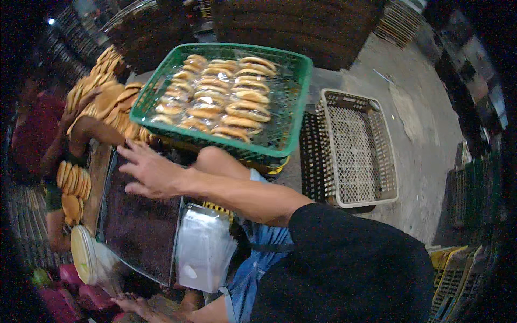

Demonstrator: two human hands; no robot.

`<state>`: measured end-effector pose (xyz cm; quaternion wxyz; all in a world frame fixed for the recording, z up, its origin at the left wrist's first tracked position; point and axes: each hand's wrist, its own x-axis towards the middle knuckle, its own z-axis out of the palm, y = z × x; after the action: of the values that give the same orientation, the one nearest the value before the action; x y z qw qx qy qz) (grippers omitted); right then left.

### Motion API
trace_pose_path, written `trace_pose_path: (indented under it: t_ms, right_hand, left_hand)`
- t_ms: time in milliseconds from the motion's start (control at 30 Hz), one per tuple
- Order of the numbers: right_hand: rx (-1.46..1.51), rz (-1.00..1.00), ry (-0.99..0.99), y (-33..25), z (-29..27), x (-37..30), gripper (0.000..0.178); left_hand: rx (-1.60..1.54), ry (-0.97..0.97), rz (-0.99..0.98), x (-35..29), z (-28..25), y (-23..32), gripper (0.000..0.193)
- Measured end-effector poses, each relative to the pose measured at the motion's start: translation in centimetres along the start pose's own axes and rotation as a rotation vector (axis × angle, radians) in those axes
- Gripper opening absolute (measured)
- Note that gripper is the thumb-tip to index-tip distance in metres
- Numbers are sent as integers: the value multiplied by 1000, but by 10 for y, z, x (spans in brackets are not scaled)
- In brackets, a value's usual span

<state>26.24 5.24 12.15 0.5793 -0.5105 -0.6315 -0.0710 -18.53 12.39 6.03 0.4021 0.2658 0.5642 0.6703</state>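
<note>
My right hand (153,172) reaches across a dark board (140,220), fingers spread and nothing in them. Just beyond it stands a green plastic crate (301,102) holding rows of flat round breads (207,99) packed in clear plastic. At the lower edge, my left hand (137,307) is dim and a little blurred, its fingers stretched out and apart near some pink objects (97,296). A stack of clear plastic bags (204,250) lies between my arms, beside the board. Close to the board's left corner is a pale yellow round thing (82,254), partly under clear plastic.
A person in a maroon top (35,129) works at the left, arms over piled loose breads (102,102). More breads (74,180) stand in a row nearer. A pale lattice crate (358,145) sits on the concrete floor (414,118) at right. Stacked crates (458,280) stand lower right.
</note>
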Motion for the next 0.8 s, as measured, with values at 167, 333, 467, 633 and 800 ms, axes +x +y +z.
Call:
trace_pose_path:
  t_ms: [167, 333, 467, 633, 800]
  right_hand:
    - [-2, 278, 135, 50, -123, -6, 28]
    - [-81, 169, -68, 58, -128, -23, 26]
    - [44, 149, -215, 58, -60, -23, 32]
    - [-4, 118, -695, 51, 13, 4, 44]
    - [-64, 286, -1146, 57, 58, 0, 50]
  left_hand:
    - [76, -45, -14, 0, 41, -10, 8]
    - [104, -63, -24, 10, 58, -10, 5]
    - [106, -56, -21, 29, 68, -3, 4]
    - [97, -23, -30, 45, 72, -2, 6]
    - [101, 14, -31, 23, 66, -9, 10]
